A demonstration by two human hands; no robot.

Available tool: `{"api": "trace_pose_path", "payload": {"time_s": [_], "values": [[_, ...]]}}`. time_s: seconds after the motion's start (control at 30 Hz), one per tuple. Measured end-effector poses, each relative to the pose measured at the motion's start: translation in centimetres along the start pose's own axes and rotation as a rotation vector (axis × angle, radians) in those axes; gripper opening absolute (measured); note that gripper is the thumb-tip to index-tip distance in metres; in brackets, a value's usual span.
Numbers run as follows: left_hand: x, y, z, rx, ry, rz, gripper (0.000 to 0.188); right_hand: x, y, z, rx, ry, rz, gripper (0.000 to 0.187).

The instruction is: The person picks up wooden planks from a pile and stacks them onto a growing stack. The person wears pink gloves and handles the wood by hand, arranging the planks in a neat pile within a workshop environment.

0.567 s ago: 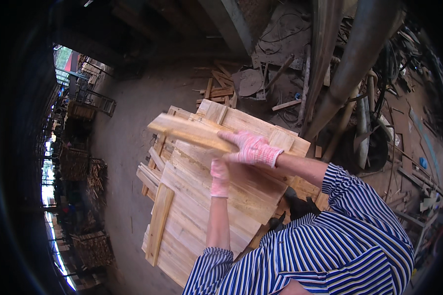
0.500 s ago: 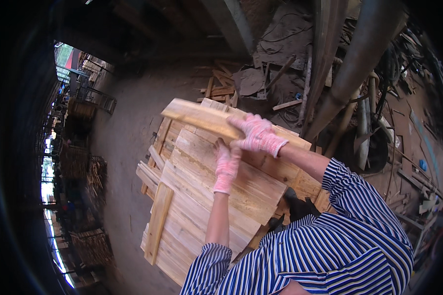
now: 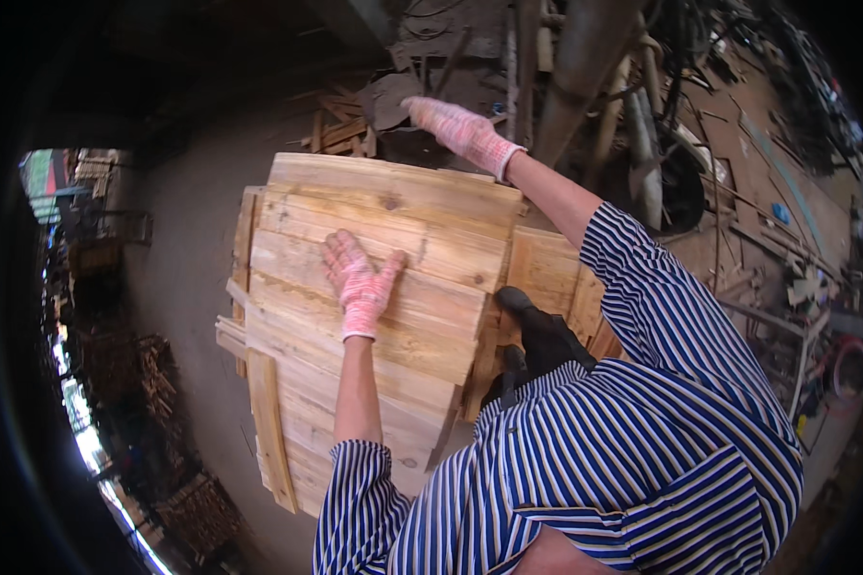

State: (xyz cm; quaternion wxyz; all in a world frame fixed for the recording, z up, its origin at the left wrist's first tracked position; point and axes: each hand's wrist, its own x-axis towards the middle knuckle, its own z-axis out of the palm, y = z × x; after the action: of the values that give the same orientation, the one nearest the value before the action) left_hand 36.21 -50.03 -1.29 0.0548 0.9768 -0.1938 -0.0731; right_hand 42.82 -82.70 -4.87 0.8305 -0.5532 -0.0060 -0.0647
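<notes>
Both my hands wear pink-and-white knit gloves. My left hand point(image 3: 362, 285) lies flat with fingers spread on a layer of pale wooden planks point(image 3: 384, 321) set side by side. Past the far right end of the layer, my right hand point(image 3: 458, 131) reaches out, fingers stretched and holding nothing that shows. Along the far edge of the layer lies a wide plank point(image 3: 393, 195) with a dark knot. A narrow loose board point(image 3: 271, 431) rests crosswise over the plank ends at the near left.
Several board ends point(image 3: 230, 335) stick out at the left of the stack. Scrap wood point(image 3: 340, 129) is heaped on the floor beyond it. Large pipes point(image 3: 585, 77) stand at the far right. My feet in dark shoes point(image 3: 515, 300) are beside lower boards point(image 3: 545, 273).
The plank my right hand held above the stack now lies along its far edge. My right hand has let go and moved away; my left hand has flattened on the planks. The view has shifted.
</notes>
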Motion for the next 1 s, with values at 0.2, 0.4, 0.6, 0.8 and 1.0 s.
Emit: {"api": "trace_pose_path", "payload": {"time_s": [0.2,0.4,0.6,0.8,1.0], "values": [[-1.7,-3.4,-0.5,0.061,-0.032,-0.091,0.121,-17.8,-3.2,-3.5,-0.157,0.832,0.177,0.059],[-1.5,-5.0,0.9,0.003,0.064,-0.071,0.11,-51.2,9.3,-4.9,-0.675,1.165,0.778,0.064],[-1.5,-6.3,0.5,0.06,0.154,0.029,0.102,-77.8,16.5,2.7,-0.274,1.19,1.634,0.054],[-1.8,-5.7,-0.6,0.422,0.386,0.167,0.087,-84.9,19.1,3.0,-0.727,0.549,1.697,0.037],[-12.1,14.9,2.5,1.731,1.404,0.168,0.081,-85.0,23.3,-1.5,-0.227,1.36,1.358,0.081]]}}
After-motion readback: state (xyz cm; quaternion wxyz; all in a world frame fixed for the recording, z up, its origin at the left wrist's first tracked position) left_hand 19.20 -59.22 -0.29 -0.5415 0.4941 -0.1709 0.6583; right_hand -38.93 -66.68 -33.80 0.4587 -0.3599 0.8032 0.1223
